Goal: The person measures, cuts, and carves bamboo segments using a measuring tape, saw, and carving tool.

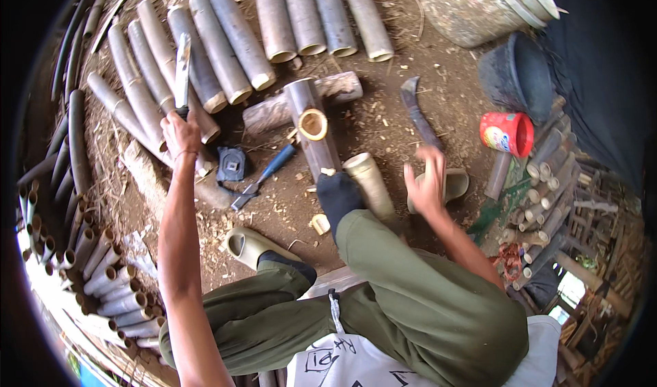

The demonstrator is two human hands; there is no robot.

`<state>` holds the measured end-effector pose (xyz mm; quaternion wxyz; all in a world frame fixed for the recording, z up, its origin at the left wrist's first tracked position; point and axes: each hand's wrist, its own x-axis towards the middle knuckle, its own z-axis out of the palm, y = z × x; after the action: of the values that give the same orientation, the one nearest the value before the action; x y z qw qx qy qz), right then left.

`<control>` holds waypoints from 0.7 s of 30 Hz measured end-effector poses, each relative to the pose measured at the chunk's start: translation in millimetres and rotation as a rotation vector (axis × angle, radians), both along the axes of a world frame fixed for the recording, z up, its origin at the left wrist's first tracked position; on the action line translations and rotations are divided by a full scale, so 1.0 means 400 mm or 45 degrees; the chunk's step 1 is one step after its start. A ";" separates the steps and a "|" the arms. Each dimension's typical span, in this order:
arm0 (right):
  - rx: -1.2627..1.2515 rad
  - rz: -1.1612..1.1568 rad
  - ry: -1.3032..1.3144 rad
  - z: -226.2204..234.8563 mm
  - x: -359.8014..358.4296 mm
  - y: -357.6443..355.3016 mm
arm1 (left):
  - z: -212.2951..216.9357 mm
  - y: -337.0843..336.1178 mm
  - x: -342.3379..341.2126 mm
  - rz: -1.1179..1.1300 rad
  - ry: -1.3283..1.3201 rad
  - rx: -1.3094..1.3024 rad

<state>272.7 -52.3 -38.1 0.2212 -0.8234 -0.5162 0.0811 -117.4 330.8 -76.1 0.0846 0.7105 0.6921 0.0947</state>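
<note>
left hand [180, 132] grips knife [182, 69]

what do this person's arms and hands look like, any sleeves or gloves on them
Both forearms are bare, with no sleeves in view. The left hand and the right hand wear no gloves. A thin band seems to circle the left wrist; I see no watch or rings, though the right hand is blurred.

I see one package: a red plastic tub [507, 133] with a colourful label, lying on its side at right, beside the black bucket [514, 75].
</note>
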 end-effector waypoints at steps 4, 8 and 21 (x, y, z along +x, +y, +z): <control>-0.357 -0.275 -0.072 -0.104 0.167 0.251 | -0.028 0.052 -0.013 0.081 0.116 0.007; -0.843 -0.268 -0.125 -0.107 0.263 0.258 | 0.055 0.010 0.113 -0.263 0.047 0.169; -1.056 1.314 -0.131 0.273 -0.013 0.506 | 0.184 -0.574 0.585 0.934 -2.784 -2.211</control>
<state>267.7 149.9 71.2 -0.2063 -0.4901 -0.7803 0.3291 116.4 101.4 -2.4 0.9308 -0.2058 0.2598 0.1541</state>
